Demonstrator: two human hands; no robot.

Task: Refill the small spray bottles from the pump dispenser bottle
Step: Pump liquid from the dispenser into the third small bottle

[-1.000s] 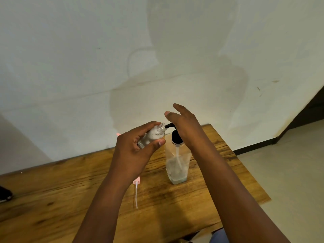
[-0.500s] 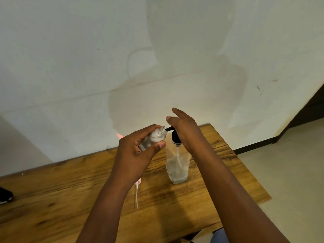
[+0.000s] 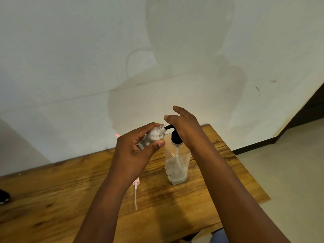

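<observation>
Two hands meet above the far right part of a wooden table [image 3: 52, 199]. The left hand [image 3: 133, 151] has its fingers and thumb curled round a small clear spray bottle [image 3: 152, 137], which it holds tilted, its open neck raised toward the right. That neck sits right at the tip of the black spout of the pump bottle [image 3: 177, 165]; whether the two touch cannot be told. The little bottle looks whitish inside, partly filled.

The right hand [image 3: 184, 127] lies over the black pump head, palm down on top of it, with the fingers fairly straight and reaching out past the spout. The thumb is hidden, so how far the hand wraps the head cannot be told.

The pump bottle stands upright on the table, clear and square-sided, with a pale liquid in its lower part and a white dip tube running down inside. It is just right of the left wrist.

On the table under the left forearm lies a pink spray cap [image 3: 136, 181] with a thin white tube trailing toward the near edge. A small pink tip [image 3: 117, 135] shows behind the left hand, near the wall; what it belongs to is unclear.

A dark object [image 3: 3, 197] sits at the table's left edge, mostly cut off. Behind the table stands a pale wall [image 3: 87, 67] bearing the person's shadow, and a light floor [image 3: 289, 163] lies to the right.
</observation>
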